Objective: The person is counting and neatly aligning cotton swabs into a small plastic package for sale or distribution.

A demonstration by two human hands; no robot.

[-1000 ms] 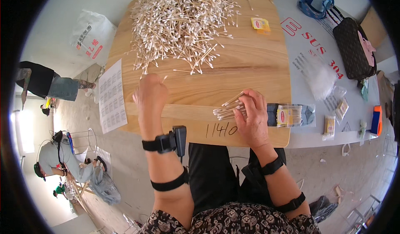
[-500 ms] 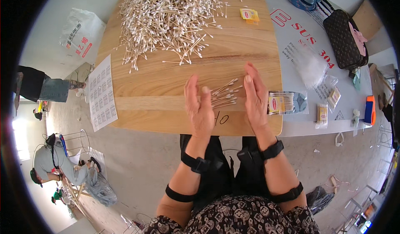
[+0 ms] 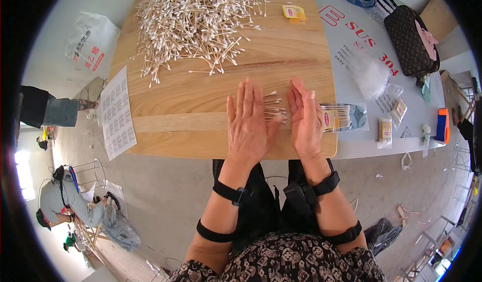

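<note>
A small bunch of cotton swabs (image 3: 273, 101) lies on the wooden table between my hands, partly covered by the left one. My left hand (image 3: 247, 124) is spread flat, back up, with its fingers pointing away and its thumb over the swabs. On the other side, my right hand (image 3: 306, 121) stands more on its edge, fingers stretched and palm toward the bunch, a small gap from the swab ends. Neither hand grips anything. Just right of my right hand is a clear packet of swabs with a yellow label (image 3: 337, 117), at the table's right edge.
A large heap of loose swabs (image 3: 193, 26) covers the far left of the table (image 3: 175, 139). Yellow cards (image 3: 293, 12) lie at the far right, a printed sheet (image 3: 118, 112) at the left edge. Small swab packs (image 3: 385, 131) and a dark bag (image 3: 412, 41) rest on the grey surface.
My left hand has turned from upright on its edge to flat, its fingers spreading and its thumb coming over the swabs. My right hand has shifted slightly left with its palm turned more upward.
</note>
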